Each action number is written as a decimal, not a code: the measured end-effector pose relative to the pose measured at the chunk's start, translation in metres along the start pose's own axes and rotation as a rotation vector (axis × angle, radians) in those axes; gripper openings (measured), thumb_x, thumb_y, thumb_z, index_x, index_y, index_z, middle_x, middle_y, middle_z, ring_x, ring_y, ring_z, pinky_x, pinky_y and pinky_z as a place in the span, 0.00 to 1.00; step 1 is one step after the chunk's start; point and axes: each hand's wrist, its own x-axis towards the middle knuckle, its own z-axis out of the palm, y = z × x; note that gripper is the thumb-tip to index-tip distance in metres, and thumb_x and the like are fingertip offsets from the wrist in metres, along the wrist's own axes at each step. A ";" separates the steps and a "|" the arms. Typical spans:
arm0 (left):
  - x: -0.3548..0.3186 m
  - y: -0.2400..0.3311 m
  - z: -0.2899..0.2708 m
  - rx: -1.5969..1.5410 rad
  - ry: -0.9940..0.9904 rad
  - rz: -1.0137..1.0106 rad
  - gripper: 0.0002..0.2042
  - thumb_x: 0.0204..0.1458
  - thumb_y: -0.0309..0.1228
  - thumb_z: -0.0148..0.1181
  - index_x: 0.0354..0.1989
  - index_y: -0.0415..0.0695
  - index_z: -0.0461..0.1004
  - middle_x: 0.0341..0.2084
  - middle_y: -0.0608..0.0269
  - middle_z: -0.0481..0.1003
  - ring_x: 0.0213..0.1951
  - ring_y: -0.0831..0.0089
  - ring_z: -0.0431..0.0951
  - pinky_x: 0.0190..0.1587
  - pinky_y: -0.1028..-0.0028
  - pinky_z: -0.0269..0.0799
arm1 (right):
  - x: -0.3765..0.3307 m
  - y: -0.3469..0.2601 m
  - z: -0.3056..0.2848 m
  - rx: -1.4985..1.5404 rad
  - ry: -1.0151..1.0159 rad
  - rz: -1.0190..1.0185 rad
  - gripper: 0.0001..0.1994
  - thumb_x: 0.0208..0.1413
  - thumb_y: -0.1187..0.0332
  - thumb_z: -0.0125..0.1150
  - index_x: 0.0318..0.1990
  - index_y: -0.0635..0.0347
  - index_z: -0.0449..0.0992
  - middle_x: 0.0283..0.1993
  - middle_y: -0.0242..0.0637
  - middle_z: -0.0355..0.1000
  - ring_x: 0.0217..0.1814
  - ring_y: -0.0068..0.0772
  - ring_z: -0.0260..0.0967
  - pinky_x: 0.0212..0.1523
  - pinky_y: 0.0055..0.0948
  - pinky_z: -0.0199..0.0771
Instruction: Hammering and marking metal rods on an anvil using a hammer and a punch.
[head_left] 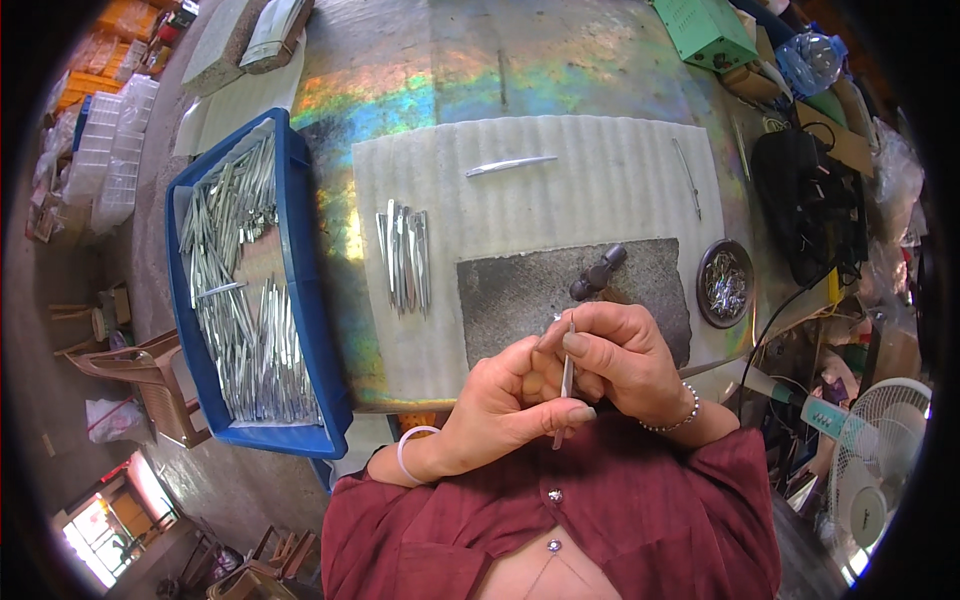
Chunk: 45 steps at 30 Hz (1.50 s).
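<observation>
Pinched between thumb and fingers of both our hands is one slim metal strip: our left hand [500, 412] has its thumb on the lower part of the strip [567, 378], and our right hand [625, 360] grips it near the upper end. We hold it over the near edge of the table, its lower end poking out below our left thumb. Leftmost on the table, a blue tray [305, 260] holds many more strips in two heaps. Next, on a white mat [440, 350], lies a loose bundle [403, 262], then a single piece [511, 166] farther off. Beyond our fingers, a hammer [598, 276] rests on a dark pad [510, 295]. To its right we see a thin rod [687, 178], then a round dish [724, 323] of small shiny bits.
</observation>
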 end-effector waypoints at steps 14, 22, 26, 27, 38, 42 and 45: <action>0.000 -0.010 0.002 0.109 0.075 0.044 0.11 0.48 0.24 0.63 0.32 0.39 0.64 0.18 0.66 0.73 0.21 0.84 0.73 0.23 0.82 0.68 | -0.004 0.006 -0.002 0.041 0.023 -0.030 0.09 0.60 0.71 0.51 0.41 0.68 0.73 0.22 0.27 0.66 0.19 0.11 0.55 0.18 0.13 0.54; 0.000 -0.014 -0.010 0.080 -0.106 0.037 0.12 0.58 0.26 0.52 0.47 0.35 0.63 0.27 0.63 0.76 0.29 0.81 0.75 0.32 0.80 0.71 | -0.002 -0.005 0.006 -0.068 0.084 0.015 0.03 0.56 0.75 0.57 0.36 0.64 0.74 0.24 0.26 0.67 0.20 0.10 0.58 0.19 0.12 0.56; 0.000 -0.010 -0.011 0.036 -0.141 0.015 0.12 0.59 0.27 0.50 0.48 0.35 0.63 0.30 0.61 0.76 0.31 0.79 0.75 0.33 0.80 0.72 | 0.000 0.000 0.003 -0.105 0.099 0.004 0.03 0.55 0.74 0.58 0.35 0.63 0.74 0.24 0.26 0.69 0.20 0.10 0.59 0.18 0.12 0.56; 0.000 -0.009 -0.011 0.014 -0.146 -0.006 0.12 0.59 0.27 0.49 0.48 0.35 0.63 0.31 0.60 0.76 0.31 0.79 0.76 0.34 0.80 0.72 | 0.000 -0.001 0.002 -0.069 0.066 0.021 0.03 0.56 0.75 0.56 0.36 0.66 0.72 0.24 0.30 0.70 0.21 0.16 0.65 0.19 0.16 0.64; -0.004 -0.012 -0.017 0.001 -0.167 -0.031 0.12 0.59 0.26 0.49 0.48 0.35 0.61 0.31 0.52 0.76 0.34 0.69 0.78 0.36 0.75 0.75 | 0.002 0.002 0.011 -0.049 0.090 0.035 0.03 0.55 0.74 0.58 0.35 0.62 0.73 0.22 0.27 0.69 0.19 0.10 0.59 0.17 0.12 0.56; -0.012 -0.014 -0.024 -0.126 -0.050 0.008 0.10 0.58 0.26 0.50 0.46 0.37 0.64 0.30 0.58 0.76 0.31 0.75 0.77 0.34 0.79 0.73 | 0.003 0.004 0.012 -0.093 0.152 -0.039 0.02 0.55 0.75 0.57 0.35 0.63 0.73 0.23 0.30 0.70 0.18 0.11 0.59 0.16 0.12 0.56; -0.019 -0.014 -0.034 -0.361 0.087 0.156 0.10 0.57 0.25 0.51 0.47 0.37 0.64 0.30 0.58 0.76 0.31 0.72 0.78 0.34 0.78 0.74 | 0.004 0.008 0.016 -0.121 0.171 -0.126 0.03 0.55 0.77 0.56 0.36 0.64 0.72 0.24 0.34 0.71 0.17 0.13 0.60 0.16 0.13 0.57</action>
